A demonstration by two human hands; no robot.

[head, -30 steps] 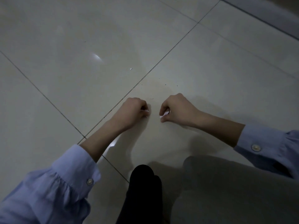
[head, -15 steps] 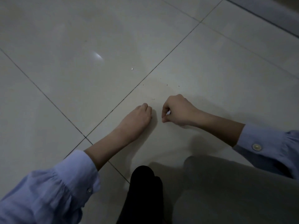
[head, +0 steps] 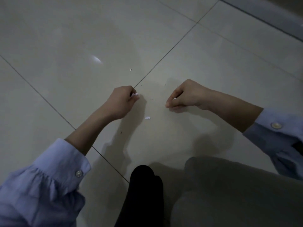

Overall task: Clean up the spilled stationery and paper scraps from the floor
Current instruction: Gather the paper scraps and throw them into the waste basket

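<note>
Half a second ago the left hand (head: pixel 121 102) lay flat on the floor (head: pixel 65 46) with its fingers extended. Now its fingers (head: pixel 131 90) are curled and pinch a white scrap (head: pixel 135 94) at the tips. The pick-up on that side appears complete.

The right hand (head: pixel 186 95) has moved away from the left hand; the two hands now sit well apart. Its fingers remain curled, and a second scrap (head: pixel 174 98) shows as a pale sliver inside the curl. How much paper this hand holds cannot be determined.

With the hands separated, a loose scrap (head: pixel 147 118) is now exposed on the floor between them, on the side nearer the person. A far scrap (head: pixel 130 69) lies beyond the left hand, just beside the grout line (head: pixel 164 56), where it lay before. Fine dark specks (head: pixel 152 99) are scattered between the hands.

Judgement: the clean-up is unfinished. At least two visible scraps remain on the floor, and both hands are occupied. No stationery and no container is in view.
</note>
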